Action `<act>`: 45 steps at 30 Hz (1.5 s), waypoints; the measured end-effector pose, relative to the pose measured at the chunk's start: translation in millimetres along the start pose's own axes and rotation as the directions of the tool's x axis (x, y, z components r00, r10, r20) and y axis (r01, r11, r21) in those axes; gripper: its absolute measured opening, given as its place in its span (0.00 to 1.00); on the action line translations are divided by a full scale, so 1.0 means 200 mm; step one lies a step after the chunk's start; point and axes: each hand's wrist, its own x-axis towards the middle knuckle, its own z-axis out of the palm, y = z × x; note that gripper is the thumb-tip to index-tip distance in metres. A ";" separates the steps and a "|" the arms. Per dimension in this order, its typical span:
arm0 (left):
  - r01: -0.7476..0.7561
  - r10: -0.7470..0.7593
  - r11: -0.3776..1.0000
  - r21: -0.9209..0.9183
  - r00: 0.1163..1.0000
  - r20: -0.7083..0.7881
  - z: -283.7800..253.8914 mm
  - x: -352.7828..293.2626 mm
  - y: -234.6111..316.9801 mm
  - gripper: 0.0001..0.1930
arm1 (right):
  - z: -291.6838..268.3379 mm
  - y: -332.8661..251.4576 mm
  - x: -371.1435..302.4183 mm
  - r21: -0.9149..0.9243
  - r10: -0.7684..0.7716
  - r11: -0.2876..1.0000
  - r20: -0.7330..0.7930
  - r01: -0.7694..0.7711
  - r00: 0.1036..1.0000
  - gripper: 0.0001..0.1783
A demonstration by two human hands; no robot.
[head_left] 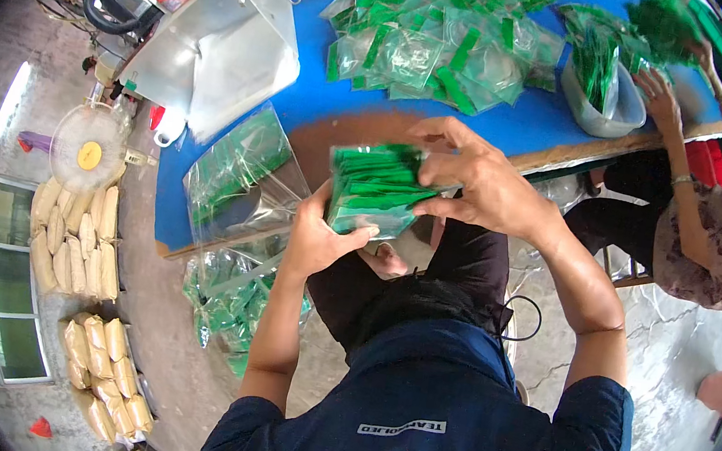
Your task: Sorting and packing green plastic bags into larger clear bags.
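Observation:
A thick stack of small clear plastic packets with green bands (375,183) is held above my lap, near the table's front edge. My left hand (315,236) grips its left side, the thumb along the lower face. At the right end, the thumb and fingers of my right hand (478,175) close on the packets' edges. Just left of the stack, a large clear bag (247,166) with green packets inside lies on the blue table (330,102). Farther back spreads a loose heap of similar packets (443,48).
A translucent bin (252,44) stands at the back left. At the right, a co-worker's hand (661,95) is by a plastic tub (605,111) of packets. Another filled bag (237,300) sits below the table's edge. A fan (88,154) and stacked sacks (75,237) are at left.

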 end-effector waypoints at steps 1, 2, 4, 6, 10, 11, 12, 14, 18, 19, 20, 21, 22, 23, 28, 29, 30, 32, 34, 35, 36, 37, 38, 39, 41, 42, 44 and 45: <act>0.002 -0.002 1.000 -0.003 1.000 -0.002 -0.01 -0.01 -0.01 0.25 | -0.02 0.00 -0.01 0.000 0.000 1.000 0.004 0.000 1.000 0.17; -0.006 0.006 1.000 -0.029 1.000 0.014 -0.02 -0.02 -0.02 0.25 | -0.05 0.01 -0.02 -0.072 -0.002 0.997 -0.019 0.000 1.000 0.18; -0.009 0.011 0.998 -0.055 0.999 0.038 -0.06 -0.05 -0.06 0.24 | -0.10 0.03 -0.05 -0.148 0.121 0.981 -0.014 -0.122 0.993 0.24; 0.030 -0.021 0.983 -0.181 0.998 0.052 -0.09 -0.08 -0.11 0.23 | -0.10 -0.03 -0.05 -0.093 0.145 0.983 -0.135 -0.159 0.980 0.30; 0.028 -0.017 0.984 -0.174 0.998 0.064 0.00 -0.04 -0.08 0.26 | 0.12 -0.23 0.02 -0.262 -0.037 0.965 -0.235 -0.027 0.971 0.62; 0.043 -0.037 0.973 -0.228 0.999 0.031 0.03 -0.03 -0.03 0.28 | 0.19 -0.26 0.05 -0.310 -0.036 0.950 -0.224 -0.037 0.974 0.63; 0.082 -0.070 0.958 -0.273 0.996 0.055 0.04 -0.03 -0.02 0.30 | 0.23 -0.23 0.09 -0.341 -0.033 0.939 -0.225 -0.047 0.974 0.63; 0.108 -0.084 0.971 -0.213 0.990 0.117 0.04 -0.05 -0.03 0.30 | 0.24 -0.13 0.13 -0.225 0.207 0.944 -0.157 -0.239 0.966 0.47; 0.179 -0.115 0.940 -0.289 0.968 0.225 0.09 -0.09 -0.09 0.30 | 0.26 0.05 0.11 -0.086 0.250 0.967 0.105 -0.241 0.963 0.29; 0.232 -0.141 0.899 -0.371 0.957 0.255 0.12 -0.10 -0.11 0.30 | 0.23 0.09 0.12 -0.094 0.242 0.968 0.117 -0.232 0.963 0.29; 0.263 -0.164 0.869 -0.420 0.953 0.256 0.13 -0.11 -0.15 0.31 | 0.20 0.12 0.13 -0.012 0.313 0.950 0.000 -0.313 0.950 0.30; 0.255 -0.164 0.867 -0.428 0.957 0.238 0.14 -0.13 -0.19 0.31 | 0.16 0.18 0.14 0.086 0.386 0.922 -0.108 -0.378 0.916 0.31; 0.268 -0.198 0.799 -0.538 0.962 0.186 0.16 -0.14 -0.22 0.31 | 0.07 0.37 0.13 -0.157 0.326 0.907 -0.324 -0.391 0.888 0.34; 0.273 -0.243 0.722 -0.636 0.960 0.136 0.18 -0.17 -0.25 0.32 | -0.02 0.61 0.09 -0.378 0.200 0.824 -0.505 -0.423 0.840 0.37; 0.192 -0.430 0.234 -0.953 0.899 0.075 0.29 -0.26 -0.44 0.27 | 0.08 0.64 -0.11 -0.769 0.148 0.582 -0.220 -0.265 0.964 0.45; 0.204 -0.558 0.030 -0.979 0.816 0.153 0.33 -0.32 -0.47 0.25 | 0.18 0.52 -0.11 -0.761 0.154 0.596 -0.204 -0.256 0.967 0.41; 0.177 -0.628 -0.047 -0.983 0.760 0.167 0.36 -0.31 -0.47 0.22 | 0.27 0.41 -0.09 -0.699 0.211 0.661 -0.176 -0.273 0.961 0.36; 0.148 -0.553 -0.055 -0.987 0.819 0.154 0.40 -0.30 -0.47 0.24 | 0.38 0.25 -0.05 -0.611 0.200 0.764 -0.086 -0.210 0.976 0.24; 0.115 -0.487 -0.067 -0.991 0.863 0.133 0.40 -0.26 -0.39 0.25 | 0.40 0.21 -0.02 -0.397 0.138 0.914 0.116 -0.081 0.984 0.20; 0.118 -0.464 -0.043 -0.992 0.877 0.124 0.40 -0.25 -0.36 0.25 | 0.42 0.27 -0.03 -0.264 0.023 0.965 0.128 0.011 0.991 0.19; 0.111 -0.441 -0.015 -0.994 0.891 0.106 0.40 -0.25 -0.34 0.26 | 0.38 0.37 -0.01 -0.347 -0.065 0.933 0.085 0.090 0.994 0.19; 0.095 -0.443 -0.020 -0.995 0.891 0.094 0.40 -0.26 -0.34 0.26 | 0.29 0.45 0.00 -0.428 -0.157 0.889 0.049 0.163 0.986 0.18; 0.097 -0.471 0.004 -0.995 0.878 0.084 0.40 -0.27 -0.34 0.26 | 0.18 0.38 0.07 -0.472 0.119 0.873 -0.035 -0.121 0.992 0.20; 0.108 -0.490 0.024 -0.994 0.868 0.082 0.41 -0.26 -0.34 0.27 | 0.07 0.42 0.04 -0.602 0.084 0.792 -0.056 -0.101 0.995 0.24; 0.093 -0.425 -0.003 -0.996 0.901 0.085 0.42 -0.29 -0.40 0.29 | 0.02 0.51 -0.12 -0.687 0.127 0.719 -0.020 -0.106 0.992 0.26; 0.104 -0.374 -0.064 -0.993 0.920 0.120 0.43 -0.34 -0.48 0.29 | 0.05 0.46 -0.13 -0.684 0.116 0.724 -0.003 -0.087 0.993 0.26; 0.118 -0.322 -0.129 -0.985 0.934 0.154 0.48 -0.37 -0.57 0.29 | 0.17 0.30 -0.12 -0.629 0.216 0.768 0.085 -0.116 0.973 0.25; 0.115 -0.344 -0.178 -0.977 0.923 0.171 0.51 -0.36 -0.58 0.29 | 0.22 0.22 -0.07 -0.506 0.211 0.852 0.105 -0.130 0.972 0.22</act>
